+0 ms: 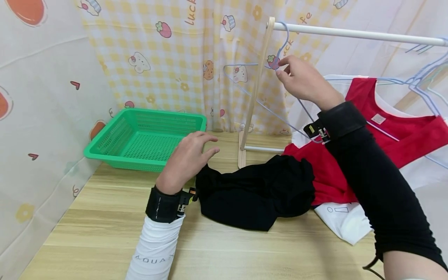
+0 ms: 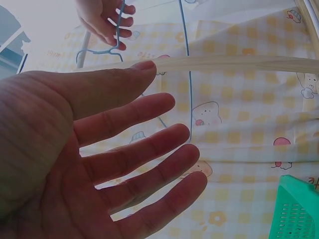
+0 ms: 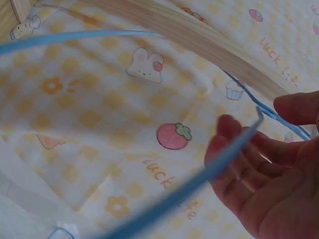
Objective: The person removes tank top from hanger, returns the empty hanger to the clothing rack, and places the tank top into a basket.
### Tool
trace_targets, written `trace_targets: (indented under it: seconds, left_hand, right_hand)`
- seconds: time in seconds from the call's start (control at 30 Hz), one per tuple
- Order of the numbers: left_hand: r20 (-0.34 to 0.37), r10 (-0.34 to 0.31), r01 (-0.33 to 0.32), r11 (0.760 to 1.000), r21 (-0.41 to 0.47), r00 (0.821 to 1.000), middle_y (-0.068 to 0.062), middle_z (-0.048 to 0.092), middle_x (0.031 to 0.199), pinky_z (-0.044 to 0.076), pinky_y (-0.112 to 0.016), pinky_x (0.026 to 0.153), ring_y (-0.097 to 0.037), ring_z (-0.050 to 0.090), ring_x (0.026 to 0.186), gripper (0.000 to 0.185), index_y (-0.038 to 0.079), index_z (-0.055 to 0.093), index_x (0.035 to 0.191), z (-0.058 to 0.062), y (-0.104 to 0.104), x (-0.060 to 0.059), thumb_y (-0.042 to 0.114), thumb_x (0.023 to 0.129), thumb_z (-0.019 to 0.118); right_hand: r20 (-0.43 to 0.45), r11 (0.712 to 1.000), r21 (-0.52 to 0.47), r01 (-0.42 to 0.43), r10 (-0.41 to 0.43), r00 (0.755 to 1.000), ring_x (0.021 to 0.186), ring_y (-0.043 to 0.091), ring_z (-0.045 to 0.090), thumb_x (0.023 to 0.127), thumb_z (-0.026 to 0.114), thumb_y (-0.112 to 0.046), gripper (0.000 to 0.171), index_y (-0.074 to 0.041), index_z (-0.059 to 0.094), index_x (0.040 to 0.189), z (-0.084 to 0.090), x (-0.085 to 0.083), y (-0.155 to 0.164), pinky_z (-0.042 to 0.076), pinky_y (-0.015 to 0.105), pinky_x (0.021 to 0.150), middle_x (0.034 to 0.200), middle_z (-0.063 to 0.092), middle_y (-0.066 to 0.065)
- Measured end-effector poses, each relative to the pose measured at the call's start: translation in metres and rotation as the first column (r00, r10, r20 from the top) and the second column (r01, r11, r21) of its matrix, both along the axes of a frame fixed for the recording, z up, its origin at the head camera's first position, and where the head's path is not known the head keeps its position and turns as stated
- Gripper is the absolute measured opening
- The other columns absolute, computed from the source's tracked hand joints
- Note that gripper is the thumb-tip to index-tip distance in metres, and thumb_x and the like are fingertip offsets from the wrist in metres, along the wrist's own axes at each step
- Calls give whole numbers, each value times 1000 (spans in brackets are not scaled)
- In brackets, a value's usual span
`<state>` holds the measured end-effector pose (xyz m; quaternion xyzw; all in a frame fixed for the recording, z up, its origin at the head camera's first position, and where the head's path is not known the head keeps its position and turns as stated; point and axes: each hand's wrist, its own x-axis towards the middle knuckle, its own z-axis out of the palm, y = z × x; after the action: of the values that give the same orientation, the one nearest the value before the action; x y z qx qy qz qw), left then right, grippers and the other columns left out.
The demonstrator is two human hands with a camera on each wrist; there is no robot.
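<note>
1. Pale blue wire hanger (image 1: 259, 83) is held up in the air beside the slanted wooden post (image 1: 257, 87) of the clothes rack, its hook hanging on the end of the white rail (image 1: 350, 34); its thin frame is bare of clothing.
2. Nearest the viewer, the light wooden desk (image 1: 105, 229) has open surface along its front and left edges.
3. On it lies a crumpled black garment (image 1: 255, 190), overlapping a red and white shirt (image 1: 402, 136) to the right.
4. The left hand (image 1: 187, 157) hovers over the black garment's left end, fingers spread and straight, holding nothing.
5. Farther back, the right hand (image 1: 302, 79) pinches the hanger's neck between thumb and fingertips.
6. A green plastic mesh basket (image 1: 105, 144) sits at the back left, against the yellow checked curtain (image 1: 157, 58).
</note>
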<state>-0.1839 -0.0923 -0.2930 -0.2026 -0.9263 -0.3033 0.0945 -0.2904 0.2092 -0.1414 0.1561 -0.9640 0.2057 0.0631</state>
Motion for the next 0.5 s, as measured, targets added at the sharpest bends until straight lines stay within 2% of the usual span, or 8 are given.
trace_targets:
  seconds: [0.13, 0.23, 0.33, 0.4, 0.5]
  left_hand:
    - [-2, -1, 1, 1000, -1, 1000, -15, 67, 146, 50, -53, 117, -38, 58, 142, 39, 7, 72, 139, 1, 0, 0, 25, 105, 74]
    - [3, 1, -1, 1000, 4, 1000, -16, 66, 149, 49, -54, 117, -38, 57, 143, 44, 6, 68, 145, 1, 0, -1, 26, 105, 73]
    - [18, 10, -10, 1000, 11, 1000, -16, 66, 147, 52, -53, 114, -37, 59, 140, 51, 6, 61, 151, 1, 1, -2, 27, 106, 72]
    - [26, 16, -16, 1000, 21, 1000, -17, 67, 145, 53, -53, 111, -36, 61, 137, 54, 6, 57, 155, 1, 1, -3, 29, 108, 70]
    - [32, 20, -22, 999, 41, 999, -17, 67, 144, 54, -53, 109, -35, 61, 135, 57, 7, 51, 159, 1, 2, -3, 32, 110, 66]
  right_hand:
    - [-37, 1000, -25, -5, 4, 999, 138, 46, 54, 116, 39, -35, 62, 4, 36, 164, 6, 12, 4, 42, 62, 115, 155, 53, 32]
    - [-109, 997, -79, -2, -6, 994, 146, 43, 50, 116, 42, -35, 60, 0, 38, 165, 7, 27, 3, 40, 61, 120, 161, 50, 25]
    - [-207, 989, -145, -20, -10, 978, 147, 36, 51, 115, 46, -33, 56, -4, 43, 163, 4, 47, -2, 43, 57, 120, 163, 49, 17]
    - [-290, 981, -186, -62, 5, 957, 145, 31, 55, 113, 50, -31, 54, -5, 47, 160, -2, 62, -7, 48, 44, 117, 163, 51, 12]
    - [-414, 957, -247, -154, 40, 910, 141, 23, 58, 111, 57, -26, 51, -7, 52, 158, -14, 83, -11, 52, 27, 109, 160, 55, 6]
